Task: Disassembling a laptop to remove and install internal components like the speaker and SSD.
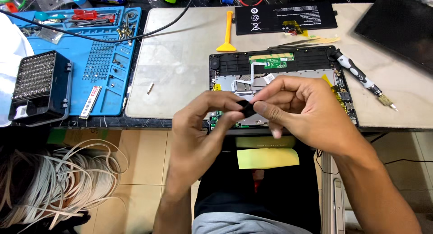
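My left hand point(200, 126) and my right hand point(302, 110) meet above the near edge of an opened laptop base point(288, 62). Together their fingertips pinch a small black piece point(246, 108), which may be tape or a small part. The laptop lies with its cover off, showing a green circuit board point(272, 60) and flat ribbon cables. A flat black battery pack point(285, 17) lies on the mat behind the laptop.
A yellow pry tool point(228, 33) and a precision screwdriver point(361, 78) lie on the grey mat point(180, 58). At left are a blue repair mat point(97, 58) with screws, a black bit case point(40, 87) and a memory stick point(90, 102). White cables point(58, 180) lie coiled on the floor.
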